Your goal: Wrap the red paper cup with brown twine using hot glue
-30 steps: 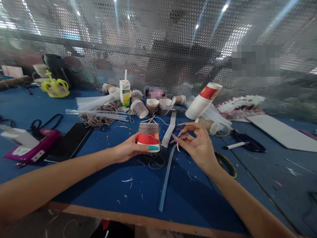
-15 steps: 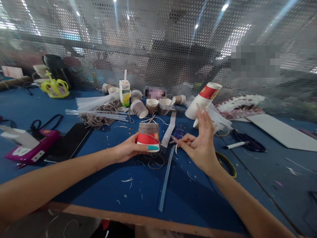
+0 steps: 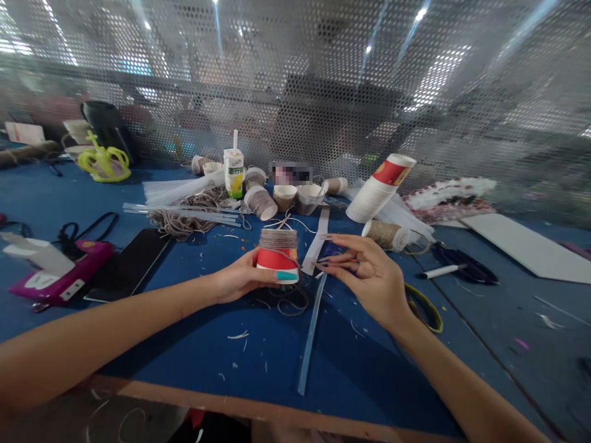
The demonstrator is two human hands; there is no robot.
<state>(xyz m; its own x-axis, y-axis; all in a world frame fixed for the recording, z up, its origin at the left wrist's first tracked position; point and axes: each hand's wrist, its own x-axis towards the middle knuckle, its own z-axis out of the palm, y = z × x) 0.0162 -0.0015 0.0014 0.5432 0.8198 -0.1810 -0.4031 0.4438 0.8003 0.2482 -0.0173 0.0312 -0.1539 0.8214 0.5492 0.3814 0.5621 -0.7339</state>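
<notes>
My left hand (image 3: 235, 275) is closed around the base of a red-and-white paper cup (image 3: 276, 258), its thumb with a teal nail across the front. Grey-brown yarn (image 3: 278, 239) is wound around the upper part of the cup, and a loose tail hangs below it. My right hand (image 3: 364, 264) hovers right of the cup, thumb and index finger apart, the other fingers curled. Near its fingertips are a white paper strip (image 3: 316, 249) and a small dark blue item (image 3: 333, 249), partly hidden by the fingers. A translucent strip (image 3: 311, 344) lies just below.
Yarn-wrapped cups (image 3: 261, 203), a drink carton (image 3: 233, 173) and a yarn tangle (image 3: 180, 221) stand behind. At right are stacked paper cups (image 3: 381, 187), a yarn roll (image 3: 383, 234), a yellow-green ring (image 3: 427, 311) and a marker (image 3: 441, 271). A phone (image 3: 129, 264) lies left.
My right hand has lowered its raised fingers toward the thumb and turned more sideways, uncovering the yarn roll behind. My left hand and the cup are nearly unmoved.
</notes>
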